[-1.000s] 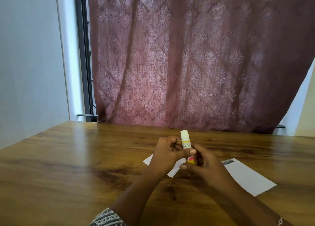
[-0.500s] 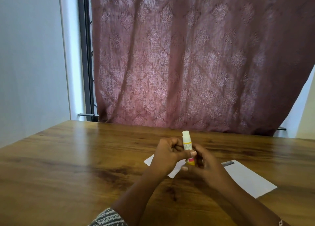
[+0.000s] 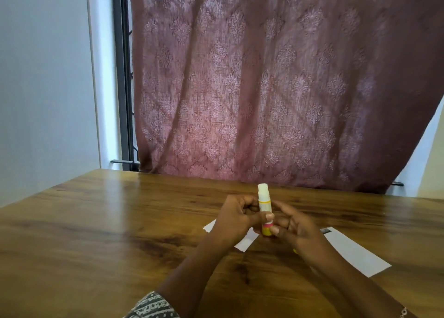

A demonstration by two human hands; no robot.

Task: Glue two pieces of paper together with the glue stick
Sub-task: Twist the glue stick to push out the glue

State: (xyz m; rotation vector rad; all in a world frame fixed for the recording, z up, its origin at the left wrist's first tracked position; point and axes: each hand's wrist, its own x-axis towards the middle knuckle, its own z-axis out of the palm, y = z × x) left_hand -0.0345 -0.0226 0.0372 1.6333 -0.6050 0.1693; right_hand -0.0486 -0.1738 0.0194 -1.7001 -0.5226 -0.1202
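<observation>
A glue stick (image 3: 263, 202) stands upright between my hands, white at the top with a yellow and pink base. My left hand (image 3: 234, 218) grips its middle, thumb across the label. My right hand (image 3: 296, 231) pinches the yellow base from the right; a small yellow thing peeks out under its palm. One white paper (image 3: 242, 243) lies on the table under my left hand, mostly hidden. A second white paper (image 3: 355, 255) lies to the right, partly under my right wrist.
The wooden table (image 3: 96, 233) stretches wide to the left and front. A maroon patterned curtain (image 3: 264, 77) hangs behind its far edge, beside a dark window frame (image 3: 122, 77) and a pale wall (image 3: 43, 77).
Both hands keep the glue stick in nearly the same spot. More of its yellow base shows below my left thumb now.
</observation>
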